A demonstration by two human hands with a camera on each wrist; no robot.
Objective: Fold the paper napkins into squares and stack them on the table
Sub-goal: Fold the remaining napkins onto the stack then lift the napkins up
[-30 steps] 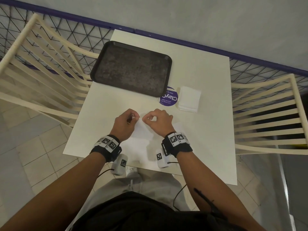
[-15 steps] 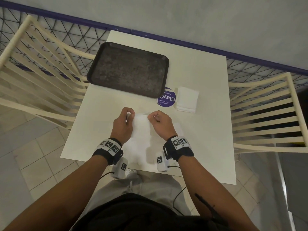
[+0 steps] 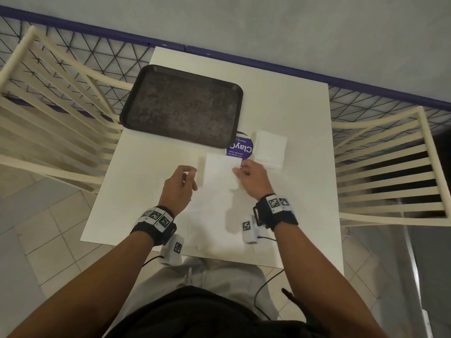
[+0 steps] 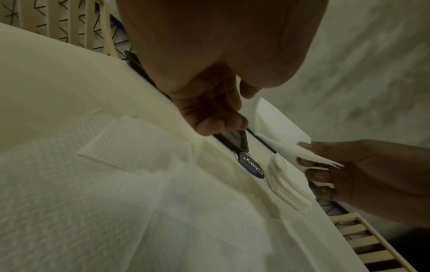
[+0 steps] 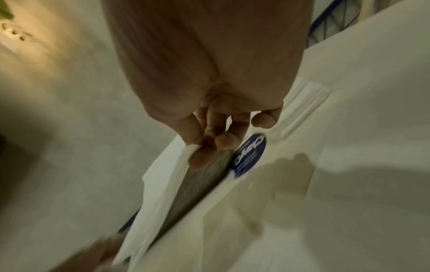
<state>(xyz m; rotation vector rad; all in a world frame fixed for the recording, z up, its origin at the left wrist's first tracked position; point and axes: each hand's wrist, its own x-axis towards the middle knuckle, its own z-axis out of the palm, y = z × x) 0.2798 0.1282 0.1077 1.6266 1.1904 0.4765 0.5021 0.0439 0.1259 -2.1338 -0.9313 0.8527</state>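
My right hand (image 3: 238, 170) pinches one edge of a folded white napkin (image 3: 219, 172) and holds it just above the table, near the purple sticker. The right wrist view shows the thumb and fingers closed on that napkin (image 5: 163, 184). My left hand (image 3: 189, 174) hovers to the left of the napkin, fingers loosely curled with nothing in them. A stack of folded napkins (image 3: 271, 148) lies to the right of the sticker, and the left wrist view shows this stack (image 4: 288, 191) as several layers. Unfolded napkins (image 3: 214, 215) lie flat by the near edge.
A dark empty tray (image 3: 181, 106) sits at the far left of the white table (image 3: 305, 191). A round purple sticker (image 3: 240, 148) is stuck between tray and stack. Cream slatted chairs (image 3: 390, 181) stand on both sides, with a wire fence behind.
Both hands were pinching the napkin's far edge. The left hand has let go and drawn left; the right hand has carried the folded napkin farther away and slightly right.
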